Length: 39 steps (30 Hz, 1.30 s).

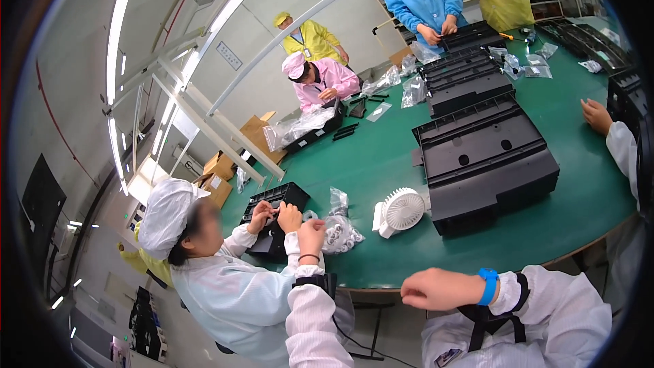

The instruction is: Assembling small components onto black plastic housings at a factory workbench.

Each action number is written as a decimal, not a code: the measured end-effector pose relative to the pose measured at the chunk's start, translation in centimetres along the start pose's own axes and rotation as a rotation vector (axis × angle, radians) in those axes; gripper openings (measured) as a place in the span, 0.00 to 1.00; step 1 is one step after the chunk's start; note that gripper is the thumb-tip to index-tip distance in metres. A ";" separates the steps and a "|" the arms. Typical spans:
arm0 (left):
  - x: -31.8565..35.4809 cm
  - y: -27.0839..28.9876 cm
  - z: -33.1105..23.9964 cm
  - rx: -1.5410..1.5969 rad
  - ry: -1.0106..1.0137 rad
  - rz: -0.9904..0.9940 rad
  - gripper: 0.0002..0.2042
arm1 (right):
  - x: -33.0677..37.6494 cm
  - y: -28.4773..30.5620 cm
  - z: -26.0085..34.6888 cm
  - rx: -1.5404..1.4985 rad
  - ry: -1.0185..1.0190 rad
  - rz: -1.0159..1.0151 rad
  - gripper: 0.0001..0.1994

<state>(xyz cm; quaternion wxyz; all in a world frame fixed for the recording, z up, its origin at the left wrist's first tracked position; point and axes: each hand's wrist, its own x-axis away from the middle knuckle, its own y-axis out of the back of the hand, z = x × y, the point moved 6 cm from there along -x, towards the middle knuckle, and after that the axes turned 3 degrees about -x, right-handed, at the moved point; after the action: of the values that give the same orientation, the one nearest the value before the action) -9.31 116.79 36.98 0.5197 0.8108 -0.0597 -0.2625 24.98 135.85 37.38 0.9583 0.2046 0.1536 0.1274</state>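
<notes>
My left hand point(312, 237), with a dark band at its wrist, is raised at the table's near edge. Its fingers are bent together, and what they hold, if anything, is hidden. Just beyond it lies a clear plastic bag point(340, 235) of small white round parts. My right hand point(439, 289), wearing a blue wristband point(488, 286), hangs in front of the table edge. Its fingers curl downward and I see nothing in them. Beyond my hands, a white handheld fan point(402, 210) lies on the green table point(371, 259), beside a large black plastic housing point(487, 157).
Close on my left, a co-worker in a white cap point(167, 218) handles a black housing point(289, 195). Another person's hand point(597, 116) is at the right. More black housings point(466, 78), clear bags and co-workers are across the table. A cable point(368, 344) hangs below.
</notes>
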 end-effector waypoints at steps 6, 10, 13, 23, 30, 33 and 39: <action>0.7 2.0 -1.0 0.656 0.198 0.004 0.09 | -2.0 0.6 -5.4 -0.852 -0.376 -0.266 0.11; 2.3 1.0 -5.7 1.068 0.251 0.119 0.11 | -3.3 -0.9 -7.5 -1.289 -0.490 -0.397 0.16; 6.9 3.0 -14.4 1.095 0.074 0.227 0.10 | -3.5 -1.2 -6.5 -1.670 -0.509 -0.482 0.19; 21.5 -2.5 -38.7 0.402 -1.009 0.308 0.11 | 10.4 6.9 -8.6 -1.695 -0.316 -0.971 0.14; 17.0 4.6 -41.4 0.728 -1.175 0.012 0.14 | 27.1 20.0 -11.2 -1.065 -0.418 -1.450 0.15; 8.3 7.2 -34.0 0.665 -0.778 -0.208 0.11 | 31.2 26.8 -10.2 -0.041 -0.648 -1.271 0.17; -8.4 1.3 -13.2 0.333 -0.134 -0.040 0.07 | 34.9 33.1 -15.1 0.727 -0.619 -1.082 0.14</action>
<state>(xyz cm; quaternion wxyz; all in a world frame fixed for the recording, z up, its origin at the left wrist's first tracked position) -9.85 130.03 45.41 0.3679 0.8673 -0.1207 -0.3129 45.90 181.14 30.02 0.7581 0.4324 -0.0126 -0.4880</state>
